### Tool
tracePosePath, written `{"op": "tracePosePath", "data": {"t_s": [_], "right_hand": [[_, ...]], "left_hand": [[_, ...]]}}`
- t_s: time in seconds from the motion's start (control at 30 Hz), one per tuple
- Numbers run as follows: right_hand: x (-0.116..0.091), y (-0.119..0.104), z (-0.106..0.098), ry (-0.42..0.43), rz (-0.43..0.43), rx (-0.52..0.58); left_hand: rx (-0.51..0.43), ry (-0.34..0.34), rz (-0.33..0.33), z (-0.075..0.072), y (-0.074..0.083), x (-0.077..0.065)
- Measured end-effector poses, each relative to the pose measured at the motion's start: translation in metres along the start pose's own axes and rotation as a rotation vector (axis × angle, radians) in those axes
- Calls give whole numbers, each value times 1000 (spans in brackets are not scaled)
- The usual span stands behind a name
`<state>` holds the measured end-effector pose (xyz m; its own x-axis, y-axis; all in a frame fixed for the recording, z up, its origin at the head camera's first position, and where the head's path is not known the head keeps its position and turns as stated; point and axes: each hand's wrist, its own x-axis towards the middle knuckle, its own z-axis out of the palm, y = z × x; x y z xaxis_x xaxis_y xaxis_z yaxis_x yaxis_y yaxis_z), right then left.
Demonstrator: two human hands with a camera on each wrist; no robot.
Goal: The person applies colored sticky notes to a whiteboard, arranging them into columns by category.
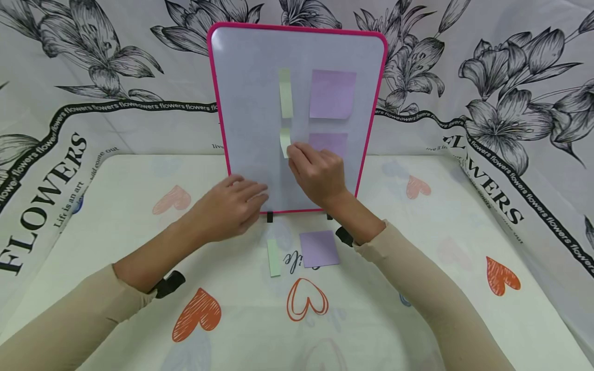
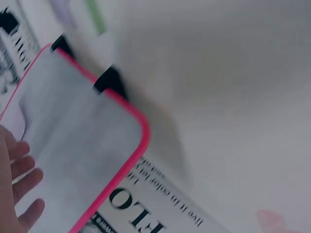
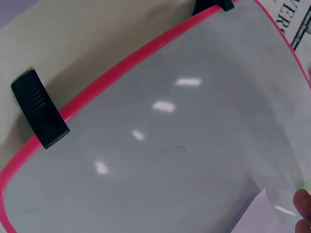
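A whiteboard [image 1: 252, 129] with a pink rim stands upright on the table. My right hand [image 1: 320, 172] pinches the lower end of a narrow green sticky note [image 1: 284, 138] against the board. Above it another green strip [image 1: 285, 93] is stuck on. To the right are a purple square sticky note [image 1: 332, 94] and a second purple note [image 1: 328, 140], partly hidden behind my right hand. My left hand [image 1: 232, 208] is by the board's lower left corner, and its fingers [image 2: 27, 186] are loosely spread, holding nothing.
On the table in front of the board lie a green strip [image 1: 274, 257] and a purple square [image 1: 320, 249]. Black feet [image 3: 41, 109] hold the board's bottom edge. A flower-printed cloth [image 1: 510, 93] hangs behind. Printed hearts mark the tablecloth.
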<state>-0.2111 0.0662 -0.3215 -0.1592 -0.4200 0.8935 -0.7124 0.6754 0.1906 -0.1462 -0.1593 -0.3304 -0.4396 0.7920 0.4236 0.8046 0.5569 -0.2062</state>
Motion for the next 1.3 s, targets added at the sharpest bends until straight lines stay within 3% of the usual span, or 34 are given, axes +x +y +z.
{"op": "tracePosePath", "data": {"t_s": [0.13,0.23,0.4,0.6,0.97,1.3], "right_hand": [[0,0,1,-15,0,-5],[0,0,1,-22,-3,-7],[1,-1,3,-24,-14,-22],[0,-2,4,-31,-25,-40],[-4,1,5,-50,-47,-42],[-11,8,6,-139,-119,-80]], "left_hand": [[38,147,-120,-11,-16,17],[89,173,-150,-15,-24,28],[175,106,-120,-15,-31,40],[257,-4,-105,-12,-35,45],[297,-38,-123,-9,-41,46],[332,-77,-123,-9,-42,47]]}}
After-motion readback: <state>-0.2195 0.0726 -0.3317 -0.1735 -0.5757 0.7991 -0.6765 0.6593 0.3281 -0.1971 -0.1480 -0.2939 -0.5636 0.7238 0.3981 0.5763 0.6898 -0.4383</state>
